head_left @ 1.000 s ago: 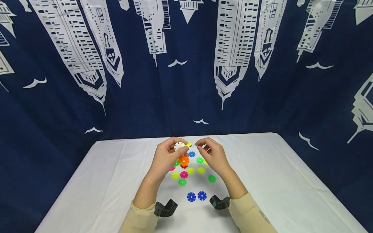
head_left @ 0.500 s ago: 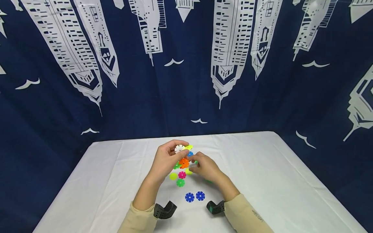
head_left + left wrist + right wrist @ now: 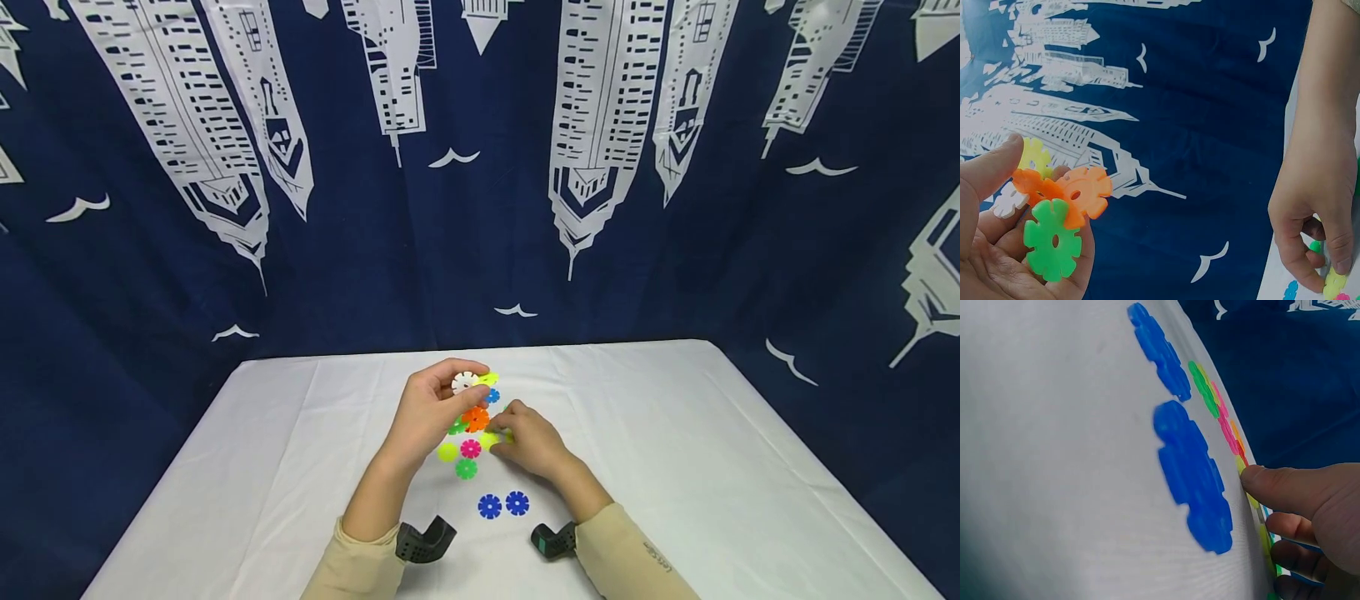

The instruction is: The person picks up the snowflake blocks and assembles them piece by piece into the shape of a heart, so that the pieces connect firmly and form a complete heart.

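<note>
My left hand (image 3: pixel 435 404) holds a cluster of joined plastic snowflake discs above the table. In the left wrist view the cluster shows a green disc (image 3: pixel 1052 250), orange discs (image 3: pixel 1088 184), a white disc (image 3: pixel 1009 201) and a yellow disc (image 3: pixel 1036 155), with the thumb against the back of it. Lower and to the right, my right hand (image 3: pixel 532 442) reaches down to the table and pinches a yellow snowflake disc (image 3: pixel 488 440) between thumb and fingers. Part of that disc is hidden by the fingertips.
Loose discs lie on the white table (image 3: pixel 675 467): a pink disc (image 3: pixel 470 448), a green disc (image 3: pixel 466 469), another yellow disc (image 3: pixel 447 452), a light blue disc (image 3: pixel 492 396) and two dark blue discs (image 3: pixel 503 505) nearer the front. A navy curtain (image 3: pixel 450 250) hangs behind.
My right hand has come down and left from beside the cluster to the discs on the table and now pinches a yellow one. My left hand keeps its hold, almost in place.
</note>
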Available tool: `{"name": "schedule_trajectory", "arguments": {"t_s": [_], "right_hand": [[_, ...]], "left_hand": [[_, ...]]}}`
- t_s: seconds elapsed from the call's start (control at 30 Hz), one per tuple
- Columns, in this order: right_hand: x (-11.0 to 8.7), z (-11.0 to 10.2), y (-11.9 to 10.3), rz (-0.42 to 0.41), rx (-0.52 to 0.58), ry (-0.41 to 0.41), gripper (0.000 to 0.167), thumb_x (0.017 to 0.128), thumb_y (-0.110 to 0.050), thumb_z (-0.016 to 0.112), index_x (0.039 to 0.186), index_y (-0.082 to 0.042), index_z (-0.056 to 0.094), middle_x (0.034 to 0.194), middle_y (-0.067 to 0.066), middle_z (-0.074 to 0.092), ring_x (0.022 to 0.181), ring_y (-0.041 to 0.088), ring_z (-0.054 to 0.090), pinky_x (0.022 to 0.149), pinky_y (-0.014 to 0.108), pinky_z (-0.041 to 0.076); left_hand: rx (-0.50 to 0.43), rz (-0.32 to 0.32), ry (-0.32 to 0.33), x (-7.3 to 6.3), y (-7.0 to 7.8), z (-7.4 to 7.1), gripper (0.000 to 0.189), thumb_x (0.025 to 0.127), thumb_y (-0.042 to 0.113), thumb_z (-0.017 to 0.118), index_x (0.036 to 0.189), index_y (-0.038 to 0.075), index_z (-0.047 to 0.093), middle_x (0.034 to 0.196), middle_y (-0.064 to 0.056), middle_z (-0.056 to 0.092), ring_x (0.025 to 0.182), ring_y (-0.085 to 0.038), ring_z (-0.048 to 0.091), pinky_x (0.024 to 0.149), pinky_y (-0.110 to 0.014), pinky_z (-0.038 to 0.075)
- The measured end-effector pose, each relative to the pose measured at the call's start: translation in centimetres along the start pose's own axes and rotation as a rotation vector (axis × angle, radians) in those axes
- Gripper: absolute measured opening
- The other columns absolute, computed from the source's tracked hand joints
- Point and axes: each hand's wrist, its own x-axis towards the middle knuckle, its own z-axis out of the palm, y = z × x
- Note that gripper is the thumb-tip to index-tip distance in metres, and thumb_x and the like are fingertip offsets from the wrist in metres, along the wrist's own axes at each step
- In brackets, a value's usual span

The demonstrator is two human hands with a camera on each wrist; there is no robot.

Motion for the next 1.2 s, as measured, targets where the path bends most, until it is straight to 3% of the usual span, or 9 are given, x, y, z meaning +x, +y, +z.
{"name": "schedule_trajectory", "arguments": {"t_s": [0.1,0.2,0.27,0.4,0.53,0.7,0.9,1.07,1.2], "right_hand": [[-0.1,0.0,0.0,0.006,0.01,0.016,0.025,0.079,-0.02,0.085,0.101,-0.018,0.075,0.097,-0.001,0.059,0.089,0.013,0.058,0.08,0.034,0.052],[-0.2,-0.1,-0.1,0.016,0.024,0.024,0.026,0.077,-0.02,0.086,0.098,-0.019,0.071,0.096,-0.003,0.059,0.089,0.013,0.059,0.081,0.034,0.052],[-0.2,-0.1,-0.2,0.016,0.03,0.027,0.028,0.076,-0.019,0.086,0.098,-0.019,0.069,0.095,-0.003,0.059,0.088,0.012,0.058,0.081,0.033,0.052],[-0.2,-0.3,-0.2,0.013,0.038,0.019,0.03,0.077,-0.016,0.086,0.097,-0.021,0.063,0.087,-0.007,0.059,0.08,0.009,0.055,0.073,0.028,0.048],[-0.1,-0.7,-0.3,0.02,0.073,-0.011,0.022,0.082,-0.013,0.081,0.09,-0.022,0.062,0.078,-0.009,0.059,0.071,0.009,0.052,0.066,0.027,0.043],[-0.1,-1.8,-0.4,-0.007,0.208,-0.009,0.011,0.086,-0.01,0.075,0.085,-0.019,0.068,0.081,-0.007,0.064,0.069,0.009,0.053,0.065,0.024,0.045],[-0.1,-4.5,-0.9,0.024,0.449,0.099,0.005,0.09,-0.011,0.073,0.094,-0.013,0.072,0.087,0.006,0.071,0.062,0.019,0.062,0.058,0.024,0.05],[-0.5,-6.6,-1.4,0.057,0.536,0.209,0.01,0.092,-0.01,0.071,0.102,-0.01,0.071,0.084,0.011,0.071,0.064,0.026,0.064,0.061,0.024,0.05],[-1.0,-8.0,-2.1,0.03,0.617,0.29,0.014,0.094,-0.009,0.069,0.108,-0.011,0.07,0.087,0.012,0.071,0.063,0.023,0.061,0.058,0.022,0.051]], "left_hand": [[-0.004,-0.001,-0.014,0.0,0.1,0.0,0.025,0.088,0.017,0.077,0.112,0.02,0.074,0.071,-0.005,0.05,0.051,-0.012,0.031,0.048,-0.019,0.029],[-0.008,-0.015,-0.029,0.0,0.1,0.0,0.03,0.087,0.015,0.078,0.116,0.019,0.073,0.102,-0.003,0.069,0.053,-0.011,0.035,0.051,-0.018,0.034],[-0.006,-0.024,-0.032,0.0,0.2,0.0,0.032,0.087,0.015,0.077,0.118,0.019,0.073,0.122,0.001,0.069,0.053,-0.011,0.038,0.054,-0.017,0.038],[-0.009,-0.034,-0.026,0.1,0.2,0.1,0.033,0.087,0.013,0.077,0.119,0.019,0.073,0.118,-0.002,0.071,0.052,-0.013,0.041,0.055,-0.018,0.042],[-0.019,-0.045,-0.022,0.1,0.2,0.1,0.033,0.086,0.012,0.077,0.118,0.02,0.073,0.113,-0.004,0.073,0.054,-0.015,0.046,0.057,-0.018,0.044],[-0.034,-0.037,-0.031,0.1,0.2,0.3,0.033,0.086,0.011,0.078,0.118,0.019,0.072,0.113,-0.006,0.074,0.07,-0.016,0.058,0.063,-0.019,0.048],[-0.03,-0.024,-0.034,0.2,0.2,0.3,0.032,0.086,0.011,0.078,0.117,0.018,0.072,0.12,-0.001,0.07,0.102,-0.019,0.062,0.073,-0.022,0.053],[-0.021,-0.028,-0.034,0.2,0.1,0.3,0.032,0.086,0.01,0.078,0.116,0.017,0.072,0.12,0.0,0.069,0.109,-0.022,0.062,0.08,-0.025,0.057],[-0.002,-0.037,-0.027,0.1,0.1,0.2,0.032,0.085,0.012,0.078,0.116,0.018,0.072,0.119,0.001,0.07,0.11,-0.02,0.062,0.084,-0.026,0.057]]}}
